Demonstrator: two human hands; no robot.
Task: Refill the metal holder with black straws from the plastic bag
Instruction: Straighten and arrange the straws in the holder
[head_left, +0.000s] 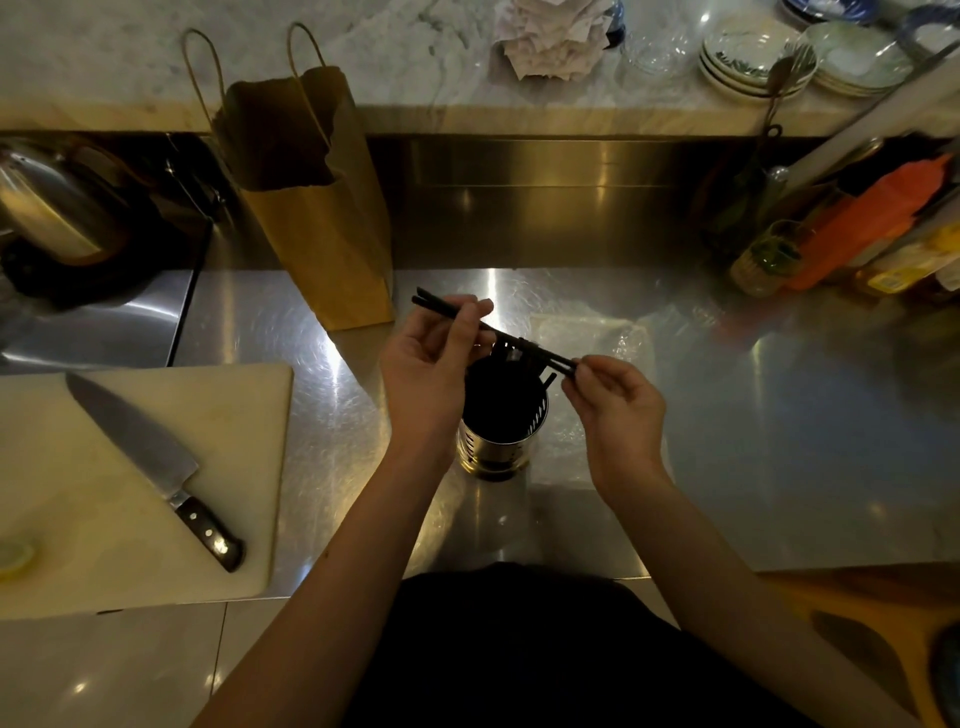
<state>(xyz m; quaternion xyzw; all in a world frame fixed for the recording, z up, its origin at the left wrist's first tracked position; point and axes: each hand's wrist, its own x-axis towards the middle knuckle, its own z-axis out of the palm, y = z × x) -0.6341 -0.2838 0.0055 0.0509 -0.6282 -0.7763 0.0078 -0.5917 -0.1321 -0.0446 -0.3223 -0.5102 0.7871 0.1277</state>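
Observation:
A perforated metal holder (501, 441) stands upright on the steel counter, dark inside, with several black straws poking out of its top. Just above it I hold a small bunch of black straws (439, 306) nearly level, slanting from upper left to lower right. My left hand (431, 364) pinches the bunch near its left part. My right hand (615, 400) pinches its right end between thumb and fingers. A clear plastic bag (592, 332) lies flat on the counter behind and to the right of the holder.
A brown paper bag (317, 208) stands behind left. A white cutting board (104, 519) with a large knife (156, 467) and a lemon piece lies at left. Bottles (831, 244) crowd the right back corner; plates (753, 57) sit on the marble ledge. A kettle stands far left.

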